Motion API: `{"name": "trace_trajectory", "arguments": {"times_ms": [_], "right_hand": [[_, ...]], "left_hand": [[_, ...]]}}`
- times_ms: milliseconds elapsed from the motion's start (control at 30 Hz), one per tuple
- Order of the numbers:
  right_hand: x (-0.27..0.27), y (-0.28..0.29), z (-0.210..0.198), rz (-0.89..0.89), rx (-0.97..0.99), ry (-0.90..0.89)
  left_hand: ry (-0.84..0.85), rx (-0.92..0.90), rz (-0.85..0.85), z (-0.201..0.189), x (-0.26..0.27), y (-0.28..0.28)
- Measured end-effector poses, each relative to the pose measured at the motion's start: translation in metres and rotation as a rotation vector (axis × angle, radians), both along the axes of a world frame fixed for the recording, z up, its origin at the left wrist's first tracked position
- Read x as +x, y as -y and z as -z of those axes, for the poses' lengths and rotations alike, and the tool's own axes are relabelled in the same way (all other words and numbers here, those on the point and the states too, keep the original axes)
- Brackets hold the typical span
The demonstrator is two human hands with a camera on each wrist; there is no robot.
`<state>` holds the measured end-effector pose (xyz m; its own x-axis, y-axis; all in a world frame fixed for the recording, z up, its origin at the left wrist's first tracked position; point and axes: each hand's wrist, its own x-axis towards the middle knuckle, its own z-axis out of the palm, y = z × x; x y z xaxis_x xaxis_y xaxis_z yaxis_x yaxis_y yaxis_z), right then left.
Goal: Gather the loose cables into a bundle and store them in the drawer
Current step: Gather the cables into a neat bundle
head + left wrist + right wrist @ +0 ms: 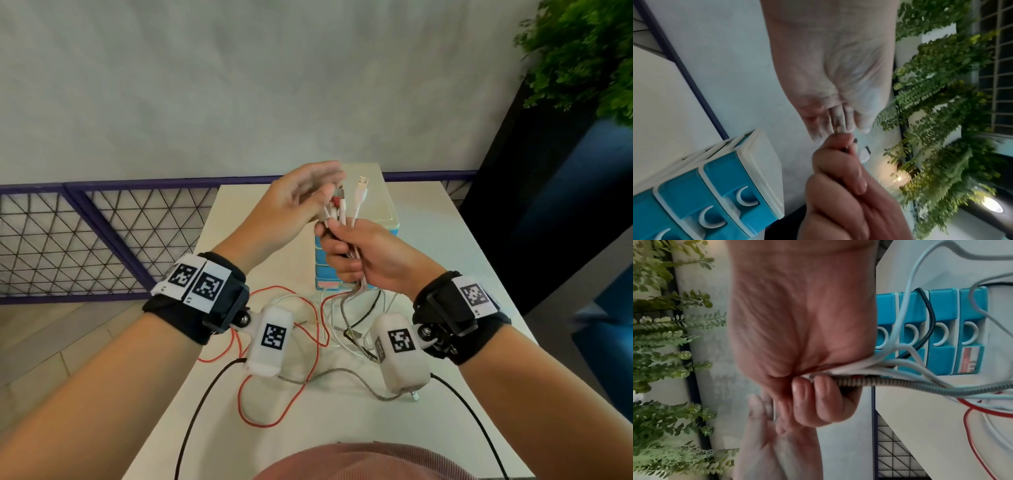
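Right hand clenched round cables; left hand slack; drawer handles only wrist-view

White table, blue drawer unit with white crescent handles and cream top, red cable, white cables, black cable, grey braided cable, black-and-white checkered wrist tags, green plant, purple railing

Black wristbands with white checkered marker tags, white camera pods bolted beneath, pink ribbed shirt.
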<state>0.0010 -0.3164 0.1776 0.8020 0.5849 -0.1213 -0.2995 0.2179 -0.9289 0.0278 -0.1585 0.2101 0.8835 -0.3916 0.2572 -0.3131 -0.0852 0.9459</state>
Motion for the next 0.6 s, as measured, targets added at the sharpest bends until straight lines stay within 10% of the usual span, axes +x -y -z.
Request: {"name": "trace_trajectory", "arguments": {"times_ms": [400,500,600], "right_hand": [[0.002,-0.014,-0.012,0.082,-0.205,0.117],[0.009,-0.016,-0.019,0.242,0.017,0.132],[0.017,-0.018,-0.028,0.353,0.219,0.107]], "left_hand": [[-0.010,-0.121,-0.160,0.014,0.004,0.018],[-0.388,-0.444,0.081,0.020,-0.003,0.019],[-0.327,-0.109,0.305,0.037,-0.017,0.020]]}}
